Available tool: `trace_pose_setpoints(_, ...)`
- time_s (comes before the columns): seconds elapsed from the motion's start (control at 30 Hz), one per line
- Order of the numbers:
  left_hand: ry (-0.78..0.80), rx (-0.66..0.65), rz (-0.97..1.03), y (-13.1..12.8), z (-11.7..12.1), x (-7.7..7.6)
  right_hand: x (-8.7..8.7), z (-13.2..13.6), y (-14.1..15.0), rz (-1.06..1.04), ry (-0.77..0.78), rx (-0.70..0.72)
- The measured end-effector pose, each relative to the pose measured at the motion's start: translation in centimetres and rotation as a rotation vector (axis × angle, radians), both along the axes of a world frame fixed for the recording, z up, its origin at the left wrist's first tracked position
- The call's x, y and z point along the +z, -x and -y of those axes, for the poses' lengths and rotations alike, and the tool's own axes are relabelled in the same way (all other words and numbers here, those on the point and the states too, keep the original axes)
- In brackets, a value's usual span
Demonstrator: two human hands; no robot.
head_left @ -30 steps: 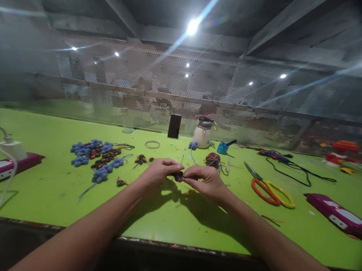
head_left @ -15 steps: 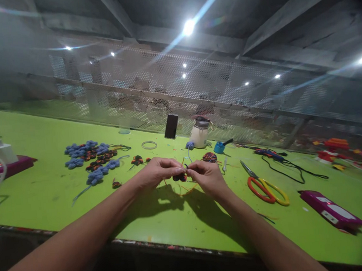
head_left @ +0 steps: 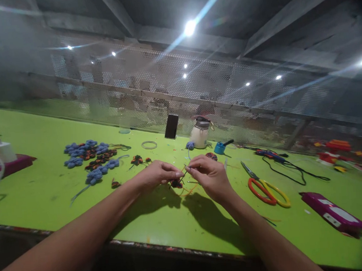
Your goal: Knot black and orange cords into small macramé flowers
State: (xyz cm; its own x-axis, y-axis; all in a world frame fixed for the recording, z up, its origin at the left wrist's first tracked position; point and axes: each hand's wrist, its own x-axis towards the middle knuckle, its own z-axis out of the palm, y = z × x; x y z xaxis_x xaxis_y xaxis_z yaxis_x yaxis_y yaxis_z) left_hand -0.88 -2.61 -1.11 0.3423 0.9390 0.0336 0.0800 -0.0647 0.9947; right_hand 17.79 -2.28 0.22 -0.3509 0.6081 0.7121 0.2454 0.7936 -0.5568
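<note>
My left hand (head_left: 159, 173) is closed in a pinch, holding a small dark crocheted yarn flower (head_left: 176, 184) with red and orange flecks just above the table. Opposite it, my right hand (head_left: 212, 177) pinches a dark yarn strand (head_left: 185, 173) that spans the short gap between the fingertips. Orange yarn tails (head_left: 190, 191) hang below the fingers. Partly hidden behind my right hand is a ball of dark multicoloured yarn (head_left: 212, 155). A finished-looking red and black flower (head_left: 137, 160) lies beyond my left hand.
Blue yarn flowers (head_left: 95, 176) lie in a group at left. Large scissors (head_left: 262, 187) and a purple power strip (head_left: 334, 213) are at right. Farther back stand a phone (head_left: 171, 126), a pale jar (head_left: 199, 135) and a turquoise pot (head_left: 219, 148). Perforated metal screening borders the table.
The dark yarn flower has dropped slightly below my left fingertips and shows more. My right hand has drawn a little away, with the dark strand now visible between the hands.
</note>
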Motion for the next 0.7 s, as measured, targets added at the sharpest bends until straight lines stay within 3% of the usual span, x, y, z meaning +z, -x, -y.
trace_pose_setpoints(0.13,-0.025,-0.079,-0.081,-0.1,0.2,0.1,0.0,-0.3,-0.1,0.090,-0.084,0.033)
trace_pose_setpoints(0.33,0.005,-0.193,-0.082,-0.3,0.6,0.5,-1.0,-1.3,0.2,0.127,0.029,-0.037)
trace_pose_setpoints(0.43,0.014,-0.140,-0.077,-0.3,0.4,0.3,-1.2,-1.1,0.5,0.120,0.194,-0.049)
trace_pose_setpoints(0.57,-0.004,-0.067,-0.089,0.0,-0.1,-0.1,-1.0,-0.7,0.8,0.023,0.477,0.071)
trace_pose_setpoints(0.7,-0.061,-0.037,-0.069,0.3,-0.4,-0.5,-1.0,-0.6,0.8,0.026,0.457,0.069)
